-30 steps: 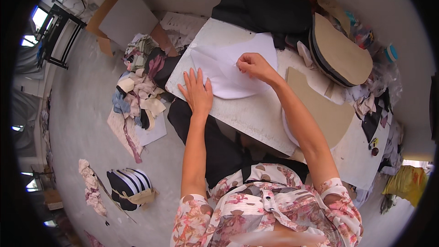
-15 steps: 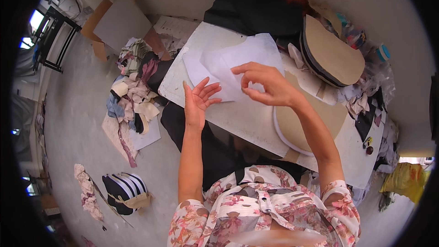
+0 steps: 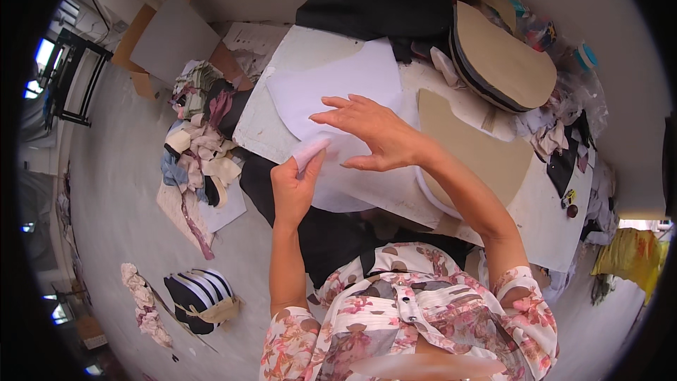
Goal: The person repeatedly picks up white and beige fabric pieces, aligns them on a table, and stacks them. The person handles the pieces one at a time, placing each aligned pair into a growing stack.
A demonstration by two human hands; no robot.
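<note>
The left hand (image 3: 295,189) pinches a small pink fabric scrap (image 3: 310,152) at the edge of a white fabric sheet (image 3: 338,92) on the worktable (image 3: 543,219). The right hand (image 3: 374,130) lies open, flat on the sheet. Tan cardboard patterns (image 3: 504,63) stack at two o'clock; a grey cardboard panel (image 3: 169,39) leans at ten.

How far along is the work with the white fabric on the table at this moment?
Done: the white fabric pieces lie spread on the table. In hand: the left hand pinches a small pale piece at the near edge, while the right hand rests flat on the fabric. Left: the tan pattern board lies untouched beside it, and the stacked boards further back.
</note>
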